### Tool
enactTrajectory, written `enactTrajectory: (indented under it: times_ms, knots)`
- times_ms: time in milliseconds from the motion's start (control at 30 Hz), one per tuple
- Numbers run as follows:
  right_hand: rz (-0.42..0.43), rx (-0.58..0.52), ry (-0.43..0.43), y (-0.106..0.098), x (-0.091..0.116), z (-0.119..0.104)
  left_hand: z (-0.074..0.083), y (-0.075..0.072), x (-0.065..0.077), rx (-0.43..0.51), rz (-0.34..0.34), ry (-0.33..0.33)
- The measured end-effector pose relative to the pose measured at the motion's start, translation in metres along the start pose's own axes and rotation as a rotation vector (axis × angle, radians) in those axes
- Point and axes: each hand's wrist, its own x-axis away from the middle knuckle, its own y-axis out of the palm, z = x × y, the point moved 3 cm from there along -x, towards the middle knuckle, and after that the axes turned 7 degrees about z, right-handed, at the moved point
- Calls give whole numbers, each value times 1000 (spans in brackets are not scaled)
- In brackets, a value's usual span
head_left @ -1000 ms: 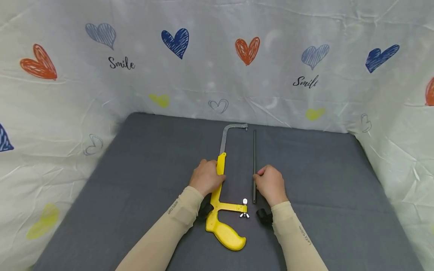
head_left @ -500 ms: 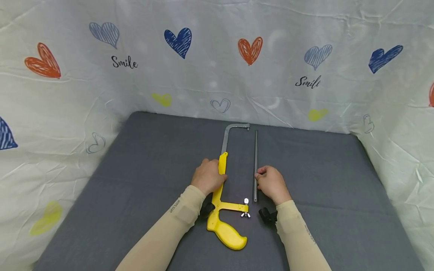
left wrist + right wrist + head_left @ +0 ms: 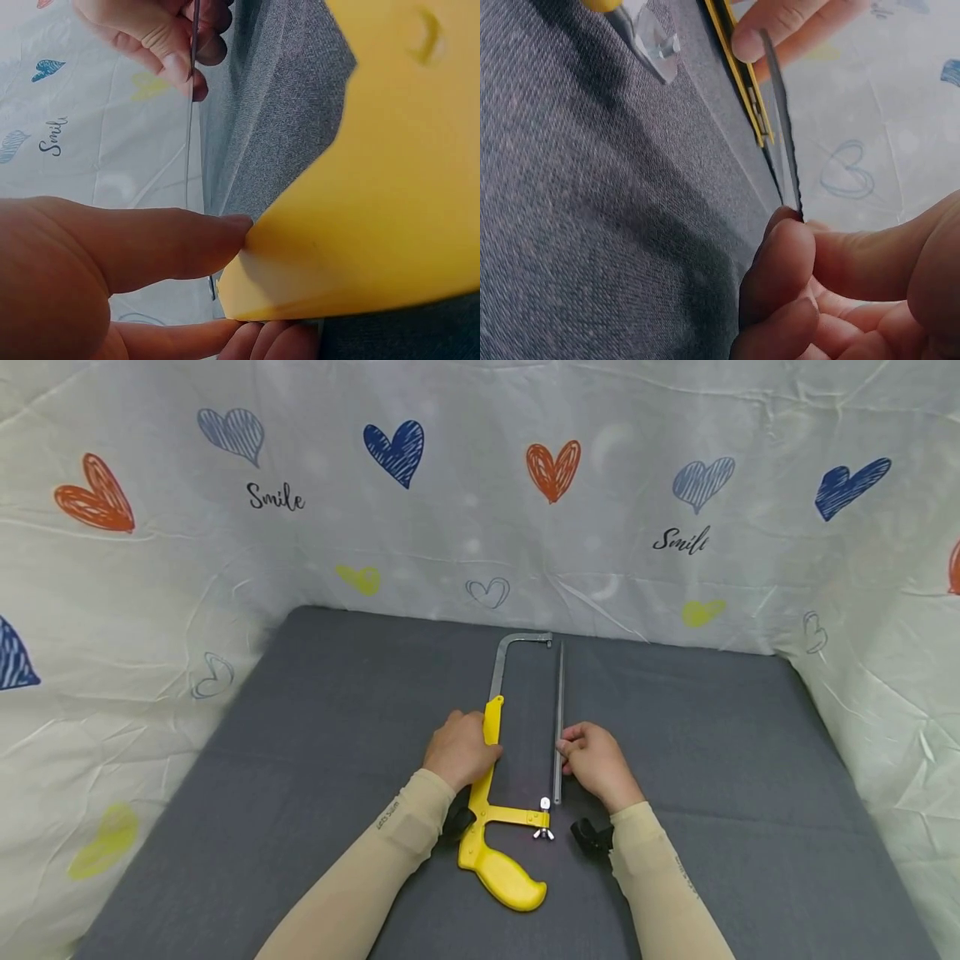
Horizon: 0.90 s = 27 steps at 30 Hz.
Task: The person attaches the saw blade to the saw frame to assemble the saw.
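A yellow hacksaw frame (image 3: 482,793) with a grey metal front arm lies on the dark cloth, its handle toward me. My left hand (image 3: 459,752) grips the frame's yellow bar, thumb on the near face in the left wrist view. My right hand (image 3: 600,766) pinches a thin hacksaw blade (image 3: 561,693) between thumb and fingers, below its middle. The blade stands just right of the frame's open side, roughly in line with the front arm's tip and the rear post. Teeth show along one edge of the blade (image 3: 783,112) in the right wrist view.
A wing nut (image 3: 543,835) and a small bolt (image 3: 545,804) sit on the frame's rear post. Dark grey cloth (image 3: 712,735) covers the table. A white curtain (image 3: 480,527) printed with hearts stands behind and at both sides.
My right hand has shifted the blade left, closer to the frame, and its lower end now sits near the rear bolt. My left hand keeps its grip; the frame lies still.
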Motion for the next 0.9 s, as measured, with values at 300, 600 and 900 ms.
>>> enactTrajectory:
  times_ms: [300, 600, 900]
  knots:
    - [-13, -31, -32, 5, -1, -1, 0, 0, 0, 0, 0, 13]
    - [-10, -17, -27, 10, -2, 0, 0, 1, 0, 2, -2, 1]
    - [-3, -1, -25, 13, -2, 1, 0, 1, 0, -12, -8, -9]
